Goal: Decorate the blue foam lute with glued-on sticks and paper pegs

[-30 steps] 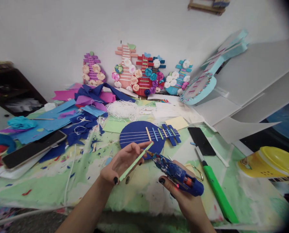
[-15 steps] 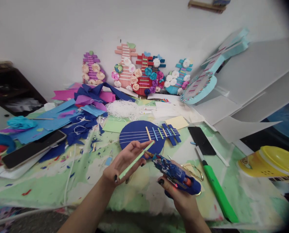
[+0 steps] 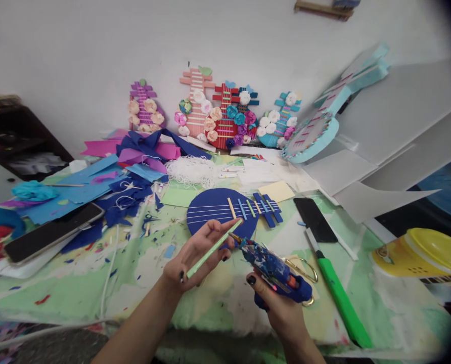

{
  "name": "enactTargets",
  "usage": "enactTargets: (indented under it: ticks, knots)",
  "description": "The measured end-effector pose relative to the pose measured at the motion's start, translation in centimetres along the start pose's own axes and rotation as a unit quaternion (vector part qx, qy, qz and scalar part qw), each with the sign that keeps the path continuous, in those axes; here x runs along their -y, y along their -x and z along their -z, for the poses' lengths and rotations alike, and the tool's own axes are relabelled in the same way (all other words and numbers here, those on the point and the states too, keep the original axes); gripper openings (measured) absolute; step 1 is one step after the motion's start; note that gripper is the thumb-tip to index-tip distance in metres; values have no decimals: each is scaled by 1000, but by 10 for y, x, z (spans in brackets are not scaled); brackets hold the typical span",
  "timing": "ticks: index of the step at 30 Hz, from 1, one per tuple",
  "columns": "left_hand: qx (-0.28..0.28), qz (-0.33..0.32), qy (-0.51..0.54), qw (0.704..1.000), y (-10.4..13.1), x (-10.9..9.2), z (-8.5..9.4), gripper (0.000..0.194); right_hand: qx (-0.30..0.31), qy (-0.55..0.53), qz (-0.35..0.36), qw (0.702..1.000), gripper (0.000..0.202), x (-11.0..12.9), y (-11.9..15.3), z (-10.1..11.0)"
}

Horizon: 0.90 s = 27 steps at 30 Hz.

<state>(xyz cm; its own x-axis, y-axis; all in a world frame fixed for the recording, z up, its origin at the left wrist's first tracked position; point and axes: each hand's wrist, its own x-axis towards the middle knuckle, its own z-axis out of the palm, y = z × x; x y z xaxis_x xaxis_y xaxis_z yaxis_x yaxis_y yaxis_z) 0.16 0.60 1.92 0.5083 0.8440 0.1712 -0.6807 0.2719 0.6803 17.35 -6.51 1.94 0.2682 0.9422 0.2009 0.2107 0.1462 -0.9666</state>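
A thin light-green paper strip (image 3: 210, 254) is held along my left hand (image 3: 198, 253), thumb at its lower end and a fingertip at its upper end. My right hand (image 3: 280, 308) grips a blue hot glue gun (image 3: 271, 270), smeared with dried glue and bits of colour. Its nozzle points left, close to the strip's upper part; I cannot tell whether it touches. Just beyond both hands lies a dark-blue paper guitar (image 3: 210, 202) with white strings and several small coloured strips across its neck. My left fingers overlap its lower edge.
Gold-handled scissors (image 3: 305, 268) lie behind the glue gun. Right of them are a green-handled knife (image 3: 339, 298), a black phone (image 3: 314, 220) and a yellow tub (image 3: 426, 253). Another phone (image 3: 54, 232) and paper scraps (image 3: 81, 184) are at left. Finished guitars (image 3: 225, 116) lean against the wall.
Both hands have stayed almost in place. The glue gun's nozzle has shifted slightly up along the green strip towards its upper end.
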Motion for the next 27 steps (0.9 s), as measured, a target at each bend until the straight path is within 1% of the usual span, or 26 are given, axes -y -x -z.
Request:
enactTargets:
  ticks: [2, 6, 8, 10, 11, 13, 15, 20, 23, 25, 27]
  knots:
    - [0, -6, -3, 1000, 1, -2, -3, 70, 6, -10, -22, 1000, 28, 3, 3, -1]
    - [3, -16, 2, 1000, 3, -6, -7, 74, 69, -17, -62, 996, 31, 6, 10, -3]
    - [3, -16, 7, 1000, 3, -6, -6, 75, 58, -19, -65, 996, 30, 4, 9, -3]
    - [1, -11, 10, 1000, 1, -4, -3, 71, 20, -21, -47, 998, 30, 1, 6, -1]
    - [1, -7, 12, 1000, 1, -2, -2, 69, 11, -19, -36, 999, 30, -2, 3, 0]
    - [2, -1, 17, 1000, 0, -1, -1, 65, 15, -16, -17, 1000, 28, -5, -2, 2]
    - [6, -3, 21, 1000, 0, -1, -3, 66, 28, -17, -14, 999, 27, -6, -3, 2]
    - [6, -10, 29, 1000, 2, -5, -12, 71, 68, -72, -72, 993, 28, -7, 8, -3]
    - [5, -16, 29, 999, 2, -4, -12, 72, 37, -100, -88, 990, 30, -8, 10, -4]
    - [4, -20, 29, 999, 1, -3, -11, 69, 38, -89, -81, 992, 29, -8, 7, -4]
    - [1, -17, 33, 999, 1, -2, -12, 68, 49, -76, -61, 994, 28, -9, 5, -4]
